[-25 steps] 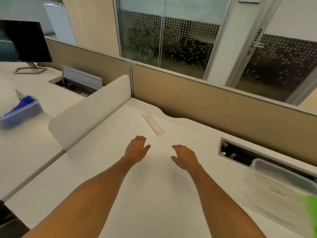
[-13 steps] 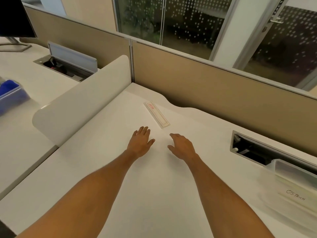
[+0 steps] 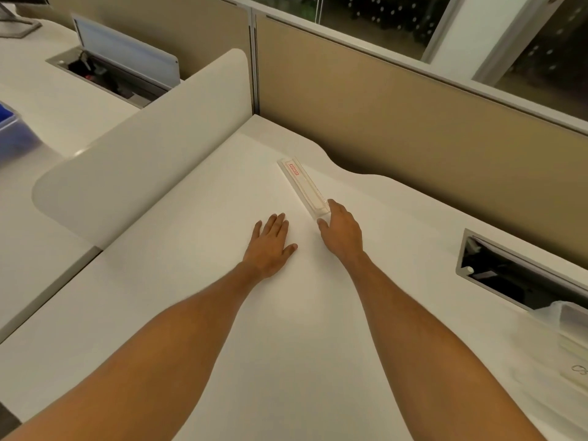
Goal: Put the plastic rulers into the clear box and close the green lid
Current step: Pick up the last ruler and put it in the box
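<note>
A clear plastic ruler (image 3: 304, 186) with a red label lies flat on the white desk (image 3: 286, 329), slanting away toward the far left. My right hand (image 3: 342, 232) rests at the ruler's near end, fingertips touching it, fingers spread and not closed around it. My left hand (image 3: 270, 243) lies palm down on the desk just left of the ruler, holding nothing. The clear box (image 3: 569, 342) shows only partly at the right edge, blurred, with handwriting on it. The green lid is out of view.
A tan partition wall (image 3: 397, 122) backs the desk. A white curved divider (image 3: 143, 160) borders the left side. An open cable tray (image 3: 515, 275) sits sunk into the desk at right. Another cable tray (image 3: 111, 74) and a blue container (image 3: 9, 122) are on the neighbouring desk.
Both hands have moved forward across the desk. My right hand has reached the near end of the ruler and now touches it. The view has tilted downward.
</note>
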